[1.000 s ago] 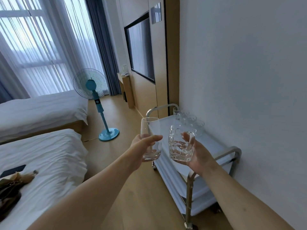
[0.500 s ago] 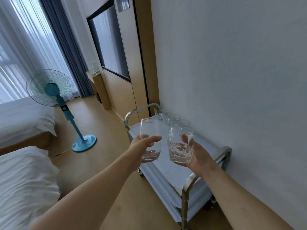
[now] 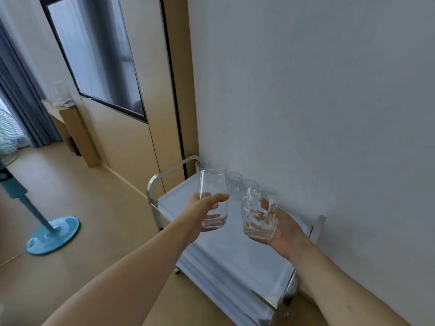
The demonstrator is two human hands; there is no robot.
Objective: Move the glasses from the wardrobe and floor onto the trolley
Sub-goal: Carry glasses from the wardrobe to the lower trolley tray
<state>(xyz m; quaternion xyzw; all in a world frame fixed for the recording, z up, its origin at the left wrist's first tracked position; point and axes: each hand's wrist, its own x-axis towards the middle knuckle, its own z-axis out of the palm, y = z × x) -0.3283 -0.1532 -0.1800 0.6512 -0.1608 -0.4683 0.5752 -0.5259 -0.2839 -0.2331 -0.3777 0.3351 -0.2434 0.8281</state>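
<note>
I am at the carrying step: both glasses are in the air over the white-topped steel trolley [image 3: 226, 252] and neither is set down yet. My left hand [image 3: 200, 214] has its fingers [image 3: 213, 216] curled round the lower part of a tall, smooth, clear tumbler [image 3: 213, 198], thumb across the front. My right hand [image 3: 280, 228] grips a shorter, clear, faceted glass mug with a handle [image 3: 259, 216], fingers wrapped behind the body, the handle towards the wall. Both look empty and are held upright.

Along the wall side of the trolley top stands a row of clear glasses [image 3: 235, 182] already placed. As I judge it, the next move is to lower each glass onto the bare white top nearer me, with a gap from that row so glass does not knock glass, then let go only once each base sits flat. The tumbler is tall and narrow, so I think it would tip more easily.
</note>
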